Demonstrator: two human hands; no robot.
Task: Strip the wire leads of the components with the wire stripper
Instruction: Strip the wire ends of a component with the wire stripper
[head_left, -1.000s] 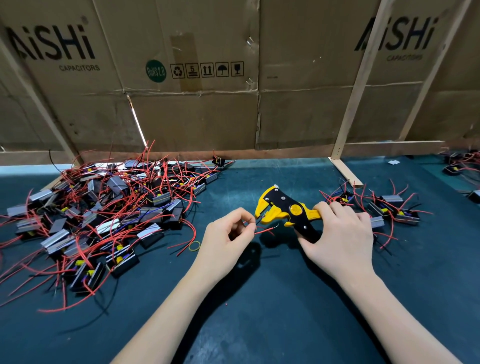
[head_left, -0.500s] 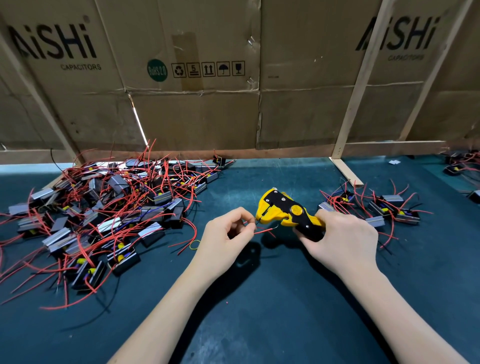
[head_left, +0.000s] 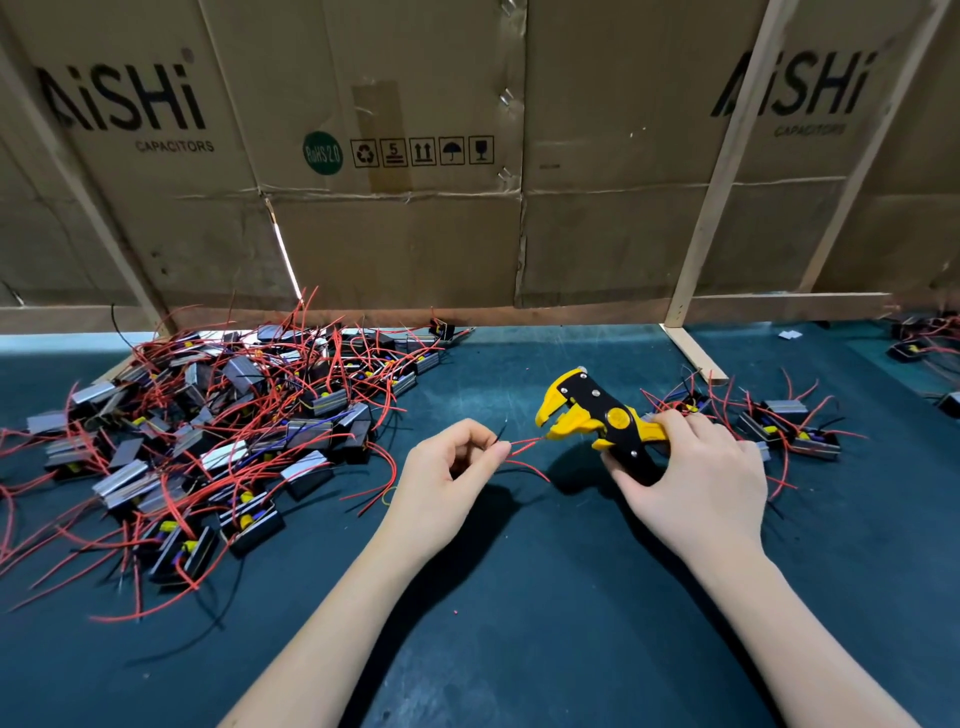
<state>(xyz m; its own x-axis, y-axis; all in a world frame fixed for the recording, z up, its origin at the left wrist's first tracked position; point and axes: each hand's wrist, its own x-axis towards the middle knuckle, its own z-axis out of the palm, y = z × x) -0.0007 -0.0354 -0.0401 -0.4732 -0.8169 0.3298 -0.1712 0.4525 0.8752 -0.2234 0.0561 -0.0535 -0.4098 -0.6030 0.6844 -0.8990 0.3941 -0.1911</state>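
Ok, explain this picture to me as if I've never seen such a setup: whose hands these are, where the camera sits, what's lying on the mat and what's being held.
There is no machine here. A person works with two bare hands, and the single camera is worn on their head, looking forward and down, so you see the arms from the person's own viewpoint.

The right hand grips a yellow and black wire stripper by its handles. The left hand pinches thin leads, and one red wire runs from its fingertips to the stripper's mouth.

On the dark green mat, to the left, lies a big pile of components: small black and silver blocks with red leads. A smaller group of components lies to the right, behind the right hand. Cardboard sheets printed "AiSHi capacitors" stand behind, propped by wooden slats.
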